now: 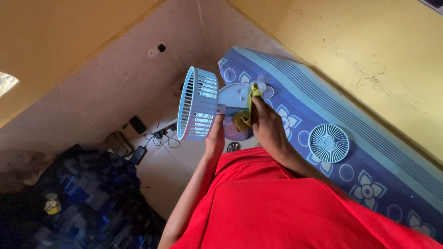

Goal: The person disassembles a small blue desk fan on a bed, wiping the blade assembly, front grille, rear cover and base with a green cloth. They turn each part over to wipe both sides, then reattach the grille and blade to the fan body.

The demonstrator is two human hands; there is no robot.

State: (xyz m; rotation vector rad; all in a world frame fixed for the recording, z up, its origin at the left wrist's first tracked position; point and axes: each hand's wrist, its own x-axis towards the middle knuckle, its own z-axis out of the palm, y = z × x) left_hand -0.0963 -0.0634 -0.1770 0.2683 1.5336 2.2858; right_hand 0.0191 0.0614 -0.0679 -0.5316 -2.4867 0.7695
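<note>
Two hands on one small fan here: the left hand grips the fan body from below, fingers closed around the part just behind the pale blue grille cage, while the right hand pinches a yellow-green cloth tight against the round white back of it. The fan sits up around 12 o'clock from the red-clothed lap, held in the air over the floor. The detached front grille lies flat on the blue flowered mattress, off at about 3 o'clock from the hands, well apart. If you ask me, wiping like this goes best with the lower hand kept firm so the cage doesn't wobble, and the cloth worked in small circles and folded to a clean side now and then. Hard to make out: the blades inside the cage, whatever the cloth is covering, and the dark jumble of cables and plugs on the tiled floor at 9 o'clock. The left fingertips are mostly hidden behind the fan.
</note>
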